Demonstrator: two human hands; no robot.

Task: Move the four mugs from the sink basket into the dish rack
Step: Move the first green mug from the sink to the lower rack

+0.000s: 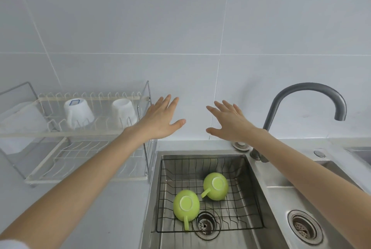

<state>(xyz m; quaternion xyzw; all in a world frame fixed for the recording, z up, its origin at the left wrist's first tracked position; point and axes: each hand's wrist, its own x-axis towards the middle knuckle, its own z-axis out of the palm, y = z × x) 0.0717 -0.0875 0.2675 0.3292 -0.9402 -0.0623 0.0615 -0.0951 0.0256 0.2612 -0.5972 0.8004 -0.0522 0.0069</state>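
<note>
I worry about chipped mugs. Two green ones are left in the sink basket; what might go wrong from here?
1. Both green mugs lie upside down; a wet rounded side may slip from a hand.
2. The faucet arches near the lifting path.
3. Two white mugs crowd the dish rack's upper tier.

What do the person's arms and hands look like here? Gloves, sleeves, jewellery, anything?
Both forearms are bare, and so are the left hand and the right hand: no gloves, rings, watch or bracelets show. The only clothing in view is a bit of white sleeve at the bottom left corner, on the left arm.
</note>
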